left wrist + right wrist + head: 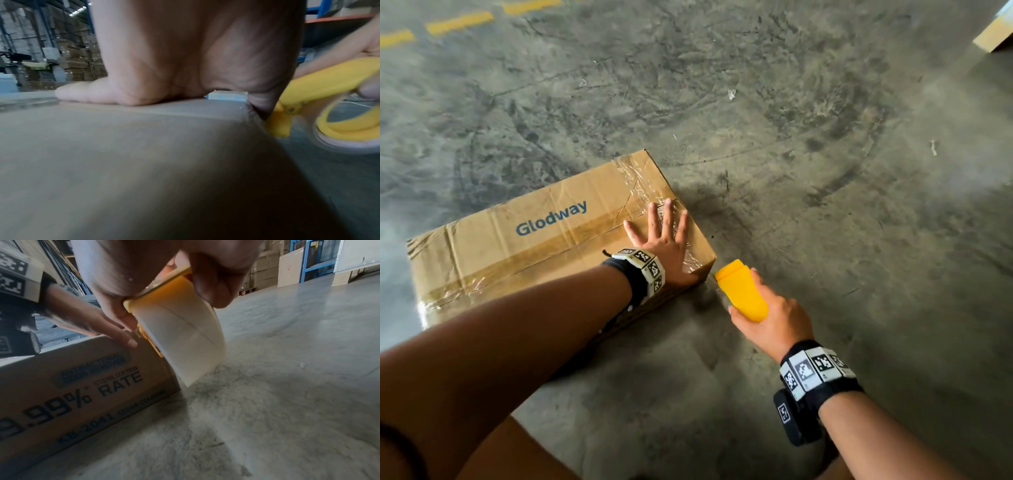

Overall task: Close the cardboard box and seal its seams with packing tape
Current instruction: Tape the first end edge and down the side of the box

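A closed brown cardboard box printed "Glodway" lies on the concrete floor, with clear tape wrinkled across its right end. My left hand lies flat on the box top near that end, fingers spread. My right hand grips a yellow tape dispenser at the box's near right corner. In the right wrist view the tape roll in the dispenser hangs beside the box corner. The left wrist view shows my palm pressing the box top, the dispenser at its right.
Bare concrete floor surrounds the box. Yellow dashed floor markings run at the far left. Another cardboard piece shows at the top right corner. Stacked cartons and blue racking stand in the background.
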